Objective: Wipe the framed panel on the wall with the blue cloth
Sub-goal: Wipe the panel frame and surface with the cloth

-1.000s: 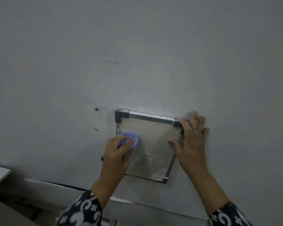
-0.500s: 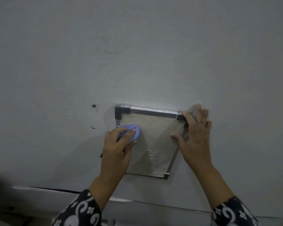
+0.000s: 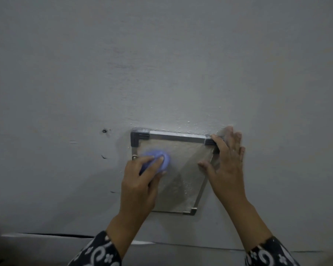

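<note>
A small framed panel [image 3: 183, 169] with a metal rim and dark corner pieces hangs on the grey wall. Its surface looks rough and speckled. My left hand [image 3: 140, 181] presses a bunched blue cloth [image 3: 161, 160] against the panel's upper left part, near the left rim. The cloth looks blurred. My right hand [image 3: 227, 166] lies flat with fingers spread over the panel's right edge and upper right corner, thumb on the panel face. The lower left corner of the panel is hidden behind my left hand.
The grey wall [image 3: 161, 64] fills the view. A small screw hole [image 3: 104, 131] and dark marks sit left of the panel. A horizontal ledge or seam [image 3: 65, 235] runs below. Patterned dark sleeves cover both forearms.
The view has drifted a little, so the panel sits slightly higher in frame. My left hand with the cloth stays near the upper left of the panel with small rubbing shifts. The right hand holds still.
</note>
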